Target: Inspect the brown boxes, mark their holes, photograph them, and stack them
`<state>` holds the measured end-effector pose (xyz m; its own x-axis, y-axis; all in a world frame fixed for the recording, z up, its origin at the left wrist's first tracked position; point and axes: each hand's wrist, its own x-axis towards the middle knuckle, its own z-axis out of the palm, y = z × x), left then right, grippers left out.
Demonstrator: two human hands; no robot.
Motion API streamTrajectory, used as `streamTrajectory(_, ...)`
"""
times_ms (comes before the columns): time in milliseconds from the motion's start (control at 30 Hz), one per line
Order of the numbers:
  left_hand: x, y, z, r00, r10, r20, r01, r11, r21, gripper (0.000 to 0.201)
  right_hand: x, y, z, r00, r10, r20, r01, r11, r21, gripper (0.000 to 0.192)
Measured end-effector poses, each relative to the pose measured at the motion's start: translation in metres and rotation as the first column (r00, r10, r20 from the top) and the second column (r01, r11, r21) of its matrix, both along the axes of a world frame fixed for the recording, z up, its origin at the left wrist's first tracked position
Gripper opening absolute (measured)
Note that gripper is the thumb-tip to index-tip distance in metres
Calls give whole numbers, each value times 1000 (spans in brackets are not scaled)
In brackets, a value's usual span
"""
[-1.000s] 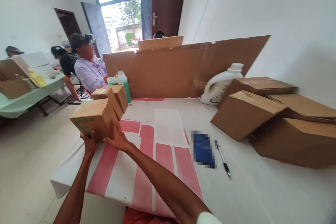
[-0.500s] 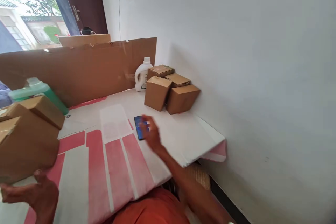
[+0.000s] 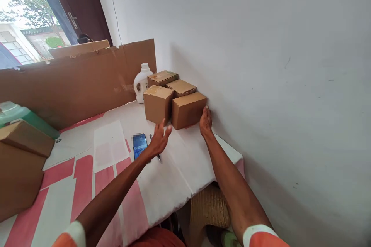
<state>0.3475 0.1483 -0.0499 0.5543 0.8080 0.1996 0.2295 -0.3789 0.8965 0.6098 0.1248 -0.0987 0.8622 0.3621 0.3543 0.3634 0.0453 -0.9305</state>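
Now I am reaching with both arms toward the front right cardboard box (image 3: 188,112), which is sitting between my two hands, a little beyond the left one. My right hand (image 3: 206,121) is lying along the box's right side, fingers straight and close together, palm turned inward; it seems to be touching the cardboard, though I can't be sure from this angle. My left hand (image 3: 159,139) is hovering with its thumb and fingers spread, pinching nothing, just in front of the front left cardboard box (image 3: 157,106). Two more boxes, a rear left one (image 3: 162,77) and a rear right one (image 3: 182,87), are standing close behind, near a white jug (image 3: 142,85). Left of my left wrist, a smartphone (image 3: 140,147) is lying on the tablecloth (image 3: 181,158), and a pen (image 3: 151,137) is resting beside it, partly hidden by my hand.
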Motion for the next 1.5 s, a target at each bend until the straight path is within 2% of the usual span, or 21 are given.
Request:
streamTrajectory(67,37,15,-3,1000,-12,-19,11,999,-46,38,1,3,-5,1000,-10,-16,9,1000,-16,86)
streamTrajectory(167,66,25,-9,999,-36,-19,33,992,-120,42,4,-19,-14,999,-10,-41,8,999,-54,81)
streamTrajectory(267,64,20,-22,995,-104,-12,99,977,-188,57,0,-58,-27,997,24,-71,-31,995,-91,80)
streamTrajectory(400,57,14,-33,986,-168,-6,160,952,-261,83,-22,-88,-40,978,179,-106,-191,974,-120,79)
streamTrajectory(467,59,16,-29,986,-167,6,162,945,-283,91,-41,-90,-39,966,242,-93,-252,959,-128,77)
streamTrajectory(567,49,15,-12,985,-164,46,170,947,-272,93,-75,-94,-27,958,275,-78,-283,950,-128,76)
streamTrajectory(600,38,11,-6,985,-165,60,175,950,-261,93,-89,-97,-21,957,279,-83,-288,951,-117,75)
streamTrajectory(667,-1,0,5,985,-148,92,165,961,-221,93,-122,-106,-8,948,301,-101,-310,947,-86,73)
streamTrajectory(733,-58,-15,10,987,-76,143,98,984,-152,92,-162,-111,5,925,363,-116,-371,926,-62,71)
streamTrajectory(800,-124,-29,11,980,77,183,-56,992,-113,91,-206,-109,15,872,475,-119,-484,873,-62,69)
streamTrajectory(867,-189,-43,6,939,286,190,-262,954,-142,92,-252,-98,21,785,610,-109,-618,783,-73,68)
streamTrajectory(933,-244,-59,-4,850,490,193,-466,871,-156,93,-297,-83,20,669,737,-94,-743,663,-91,72)
streamTrajectory(1033,-299,-85,-25,728,660,186,-635,752,-177,93,-351,-63,7,498,859,-119,-866,483,-132,79)
streamTrajectory(1100,-318,-97,-39,691,704,162,-670,709,-221,95,-373,-54,-5,435,881,-183,-898,409,-164,85)
streamTrajectory(1200,-329,-101,-53,683,720,126,-681,690,-246,98,-383,-50,-20,420,868,-264,-904,375,-204,92)
streamTrajectory(1367,-337,-77,-51,724,682,104,-656,728,-201,81,-377,-54,-24,449,842,-300,-891,397,-222,90)
streamTrajectory(1500,-346,-76,-43,786,616,56,-600,781,-173,74,-375,-56,-16,502,843,-192,-856,452,-250,62)
